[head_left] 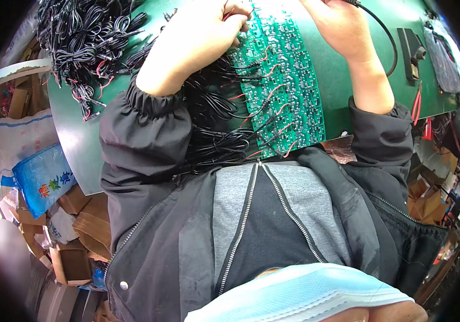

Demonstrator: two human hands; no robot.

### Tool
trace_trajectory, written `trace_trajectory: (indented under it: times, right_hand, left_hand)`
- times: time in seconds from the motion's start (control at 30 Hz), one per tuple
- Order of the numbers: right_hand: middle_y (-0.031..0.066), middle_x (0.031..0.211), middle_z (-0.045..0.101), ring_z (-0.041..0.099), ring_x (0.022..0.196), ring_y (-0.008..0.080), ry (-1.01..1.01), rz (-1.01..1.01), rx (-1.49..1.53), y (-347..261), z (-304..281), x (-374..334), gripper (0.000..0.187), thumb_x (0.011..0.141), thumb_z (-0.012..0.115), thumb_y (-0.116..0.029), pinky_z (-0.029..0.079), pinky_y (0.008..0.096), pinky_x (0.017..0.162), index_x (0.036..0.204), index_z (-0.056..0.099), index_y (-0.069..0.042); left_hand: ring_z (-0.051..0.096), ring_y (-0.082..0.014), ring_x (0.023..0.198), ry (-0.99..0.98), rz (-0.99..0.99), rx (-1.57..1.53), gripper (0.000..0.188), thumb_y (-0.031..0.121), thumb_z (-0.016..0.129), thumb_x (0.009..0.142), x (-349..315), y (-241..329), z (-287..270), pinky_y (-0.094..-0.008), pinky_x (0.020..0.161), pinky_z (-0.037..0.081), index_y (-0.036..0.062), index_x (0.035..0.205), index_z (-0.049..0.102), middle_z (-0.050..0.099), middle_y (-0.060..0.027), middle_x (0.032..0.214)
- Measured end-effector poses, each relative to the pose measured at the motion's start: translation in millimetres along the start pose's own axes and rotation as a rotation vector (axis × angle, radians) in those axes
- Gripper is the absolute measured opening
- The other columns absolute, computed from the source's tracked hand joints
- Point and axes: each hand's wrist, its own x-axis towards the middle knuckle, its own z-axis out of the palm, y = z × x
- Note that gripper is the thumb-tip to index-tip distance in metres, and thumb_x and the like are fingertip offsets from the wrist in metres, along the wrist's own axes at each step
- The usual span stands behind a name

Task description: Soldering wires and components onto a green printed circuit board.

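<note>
PCBs (pixel 299 91) betw. L hand (pixel 203 29) & R hand (pixel 342 27)

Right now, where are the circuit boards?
In the head view, the circuit boards lie top centre on the green table, right of the coiled black cables.

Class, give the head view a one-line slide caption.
Left hand and right hand flank green circuit boards, with black cables bundled on a green table.
</note>
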Motion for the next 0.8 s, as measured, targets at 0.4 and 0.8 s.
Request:
trace_trajectory:
  times: [0.4, 0.8]
  right_hand:
    - [-0.0003, 0.090, 0.067, 0.056, 0.078, 0.0055, 0.009, -0.090, 0.043, 8, 3, 0, 0.015, 0.098, 0.069, -0.008, 0.047, 0.0234, 0.069, 0.111, 0.069, -0.002]
    - [0.0063, 0.093, 0.071, 0.066, 0.084, 0.0106, 0.116, 0.263, 0.027, -45, -42, -58, 0.016, 0.098, 0.066, -0.004, 0.052, 0.0227, 0.075, 0.111, 0.069, 0.006]
  left_hand:
    - [0.071, -0.0300, 0.079, 0.090, 0.088, 0.053, 0.020, 0.015, 0.060, 0.095, -1, -5, 4, -0.0379, 0.073, 0.054, -0.0019, 0.098, 0.069, 0.072, -0.0190, 0.085]
    - [0.068, -0.0383, 0.077, 0.336, 0.367, 0.329, 0.014, 0.015, 0.066, 0.092, -5, -16, 39, -0.0449, 0.070, 0.054, 0.0012, 0.092, 0.066, 0.067, -0.0208, 0.082]
